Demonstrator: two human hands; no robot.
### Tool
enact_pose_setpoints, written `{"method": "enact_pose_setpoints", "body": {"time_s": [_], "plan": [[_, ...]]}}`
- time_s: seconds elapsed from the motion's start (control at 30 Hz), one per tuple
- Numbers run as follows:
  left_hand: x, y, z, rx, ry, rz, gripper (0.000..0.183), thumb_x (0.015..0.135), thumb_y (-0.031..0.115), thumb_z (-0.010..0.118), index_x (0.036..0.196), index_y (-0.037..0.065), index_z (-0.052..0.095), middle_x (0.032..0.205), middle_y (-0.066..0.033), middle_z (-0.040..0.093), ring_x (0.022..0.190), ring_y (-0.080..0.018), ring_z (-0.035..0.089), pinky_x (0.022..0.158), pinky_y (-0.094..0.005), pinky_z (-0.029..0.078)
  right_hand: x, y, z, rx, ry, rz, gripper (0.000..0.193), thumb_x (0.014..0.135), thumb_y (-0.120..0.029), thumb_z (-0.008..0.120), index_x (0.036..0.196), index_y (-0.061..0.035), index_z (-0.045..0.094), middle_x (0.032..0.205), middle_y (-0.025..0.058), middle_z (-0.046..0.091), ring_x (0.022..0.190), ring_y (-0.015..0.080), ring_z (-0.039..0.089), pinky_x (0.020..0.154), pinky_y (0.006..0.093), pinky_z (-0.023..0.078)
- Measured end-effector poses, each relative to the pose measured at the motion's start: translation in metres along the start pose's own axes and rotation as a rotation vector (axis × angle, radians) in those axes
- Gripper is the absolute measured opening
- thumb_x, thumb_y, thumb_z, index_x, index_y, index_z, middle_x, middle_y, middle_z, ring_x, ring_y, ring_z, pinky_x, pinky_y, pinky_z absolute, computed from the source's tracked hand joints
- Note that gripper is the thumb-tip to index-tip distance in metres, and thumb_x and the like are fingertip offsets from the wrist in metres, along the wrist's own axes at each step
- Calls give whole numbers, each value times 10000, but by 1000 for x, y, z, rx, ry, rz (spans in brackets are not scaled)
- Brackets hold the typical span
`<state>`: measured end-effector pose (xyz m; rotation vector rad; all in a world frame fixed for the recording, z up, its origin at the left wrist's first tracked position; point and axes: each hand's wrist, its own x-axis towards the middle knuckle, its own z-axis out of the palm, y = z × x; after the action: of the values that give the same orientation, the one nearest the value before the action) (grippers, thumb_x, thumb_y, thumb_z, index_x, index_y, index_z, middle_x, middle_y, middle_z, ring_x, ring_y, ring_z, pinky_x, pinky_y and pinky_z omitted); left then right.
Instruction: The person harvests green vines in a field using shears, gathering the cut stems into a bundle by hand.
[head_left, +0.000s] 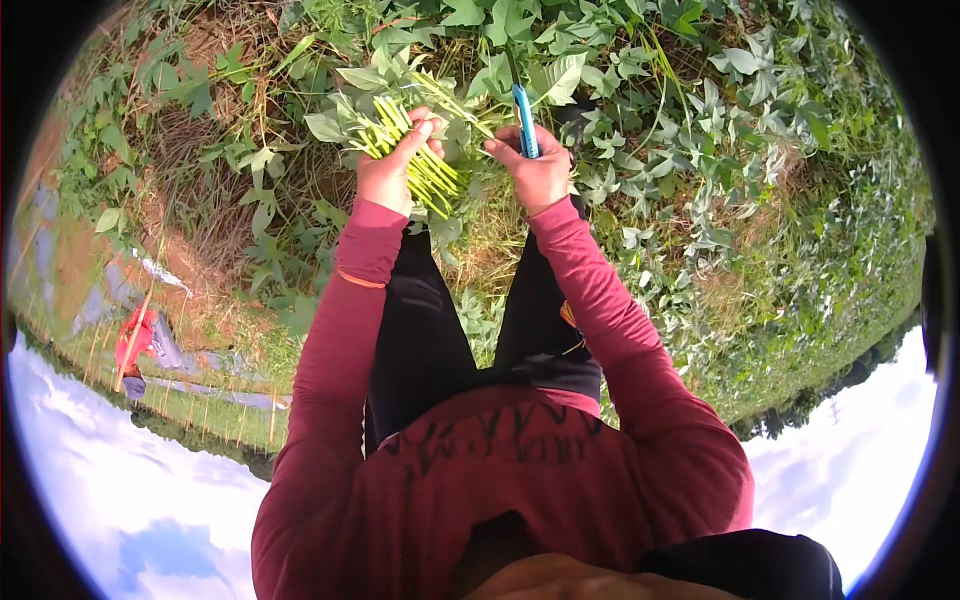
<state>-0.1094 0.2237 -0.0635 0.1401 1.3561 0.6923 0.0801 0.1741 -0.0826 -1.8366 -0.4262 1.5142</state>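
Observation:
My left hand (398, 160) is closed round a bunch of cut green stems (428, 182), their pale ends fanned toward me and leaves on the far side. A knife with a blue handle (525, 122) is in my right hand (538, 168), its dark blade pointing away into the foliage. Between the hands a few more stems (455, 102) slant from the bunch toward my right fingertips; whether those fingers touch them I cannot tell. Broad green leaves (560, 78) surround the blade.
Leafy vines (720, 200) cover the ground ahead and to the right. Dry brown stalks (195, 170) lie on the left. Farther left, a person in red (135, 340) is near upright poles and strips of grey sheeting (95, 305). My legs (420, 320) are spread below my hands.

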Motion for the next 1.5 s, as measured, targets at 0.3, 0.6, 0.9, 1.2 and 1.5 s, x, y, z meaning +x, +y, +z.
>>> {"method": "enact_pose_setpoints", "body": {"time_s": [0.3,0.6,0.9,1.2,1.5], "plan": [[-8,10,27,13,31,126,269,826,21,748,1073,-4,645,929,-67,665,755,-178,661,681,-334,588,-28,-14,7,12,-163,-43,146,766,-26,807,850,-30,688,729,-45,630,631,33,525,579,201,418],[-3,44,0,55,46,169,255,838,17,726,1080,30,647,942,-29,638,826,-142,632,704,-359,589,12,-1,-102,411,-48,206,127,818,12,724,865,-46,621,750,52,639,565,118,550,519,258,429],[-13,40,8,78,72,116,256,834,39,738,1073,5,652,874,-36,641,749,-135,633,668,-327,561,-4,-28,-81,-241,105,-393,138,899,-139,651,967,-24,684,800,135,697,752,276,679,702,312,523],[-15,42,10,261,-15,51,263,841,53,743,1085,9,652,896,-57,667,759,-146,658,673,-317,577,-18,-25,-5,-239,-151,-373,164,826,-58,711,988,-39,724,838,95,673,735,174,633,702,276,493],[-30,38,-2,-24,-103,102,441,907,77,640,1322,-10,515,1158,-134,651,1036,-278,658,908,-390,539,-39,-9,40,-230,-47,-771,293,639,67,625,893,-54,705,738,100,591,720,296,577,678,366,486]]}}
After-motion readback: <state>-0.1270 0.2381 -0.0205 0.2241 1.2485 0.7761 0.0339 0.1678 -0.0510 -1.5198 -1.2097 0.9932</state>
